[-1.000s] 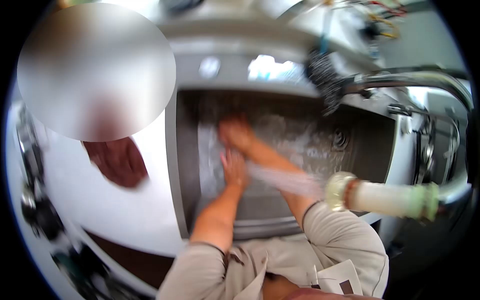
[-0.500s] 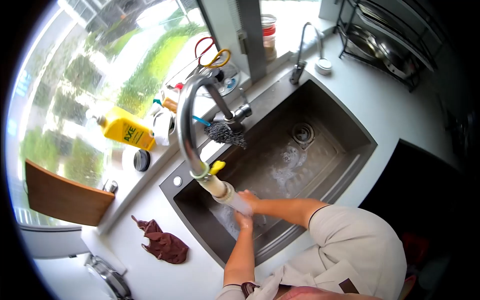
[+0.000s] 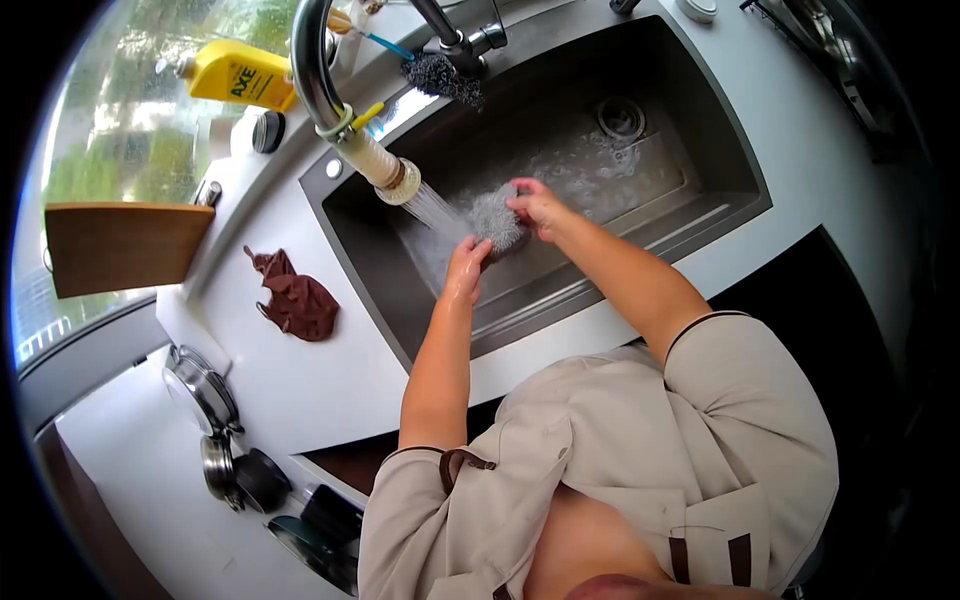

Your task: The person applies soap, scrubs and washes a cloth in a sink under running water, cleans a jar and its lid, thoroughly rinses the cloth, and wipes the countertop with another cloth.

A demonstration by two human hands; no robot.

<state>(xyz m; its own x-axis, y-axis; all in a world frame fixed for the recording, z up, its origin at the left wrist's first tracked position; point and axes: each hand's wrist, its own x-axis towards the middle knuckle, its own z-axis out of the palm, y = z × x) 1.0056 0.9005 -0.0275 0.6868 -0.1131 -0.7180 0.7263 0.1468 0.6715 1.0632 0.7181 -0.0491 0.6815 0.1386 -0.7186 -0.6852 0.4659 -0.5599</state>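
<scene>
Grey scrubber point(image 3: 497, 218) is held in two hands at the centre of the frame, over a wet sink point(image 3: 370, 245).
Its lower left edge is pinched between thumb and fingers of the left hand point(image 3: 467, 265), its right edge by the right hand point(image 3: 538, 208), and the hands are kept apart. Water is poured from the tap point(image 3: 318, 70), upper left of centre, just beside the scrubber; whether it is struck by the stream cannot be told. Work is judged to be under way and unfinished: the tap is not yet turned off, the scrubber is not set down, and foam point(image 3: 610, 160) is left near the drain point(image 3: 620, 118), upper right of centre. What is contained in the yellow bottle point(image 3: 240, 77), upper left, or the pots point(image 3: 203, 390), lower left, cannot be made out.
</scene>
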